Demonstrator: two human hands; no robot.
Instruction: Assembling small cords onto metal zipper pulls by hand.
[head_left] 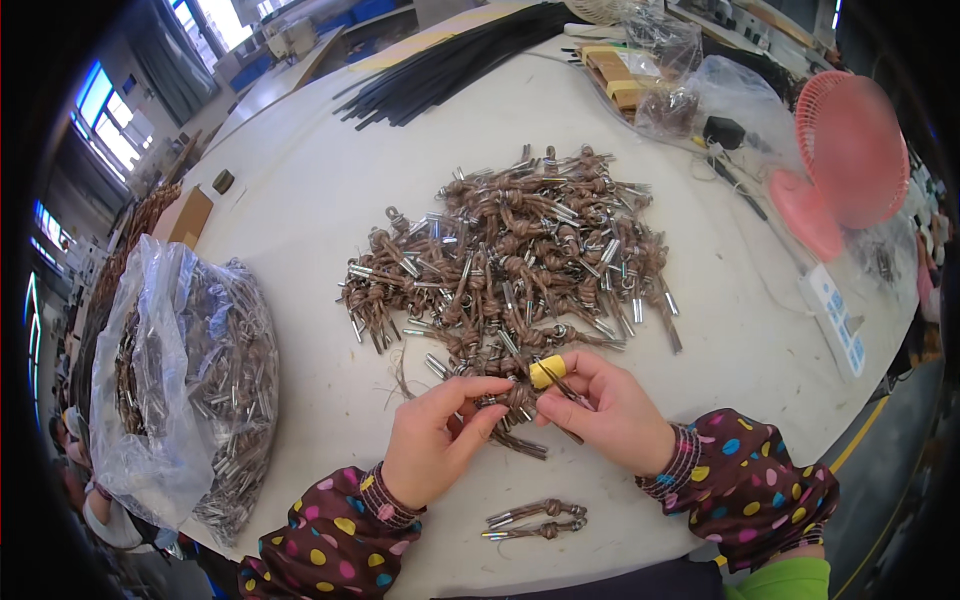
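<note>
At the near edge of a large heap of knotted brown cords with silver metal tips [520, 255], both my hands work on one piece. My left hand [440, 435] has thumb and forefinger pinched at the left side of a knotted brown cord [520, 400]. Closed round the dark cord strands on its other side is my right hand [615, 420]. Yellow tape [547, 371] wraps a fingertip of that hand. Fingers hide part of the knot. Nearer me, a pair of similar knotted cords [535, 520] lies apart from the heap.
A clear plastic bag [190, 390] full of similar cords stands at the left. Long black strips [450, 70] lie at the back. On the right are a pink fan [850, 150], a white power strip [835, 320] and plastic bags [740, 100].
</note>
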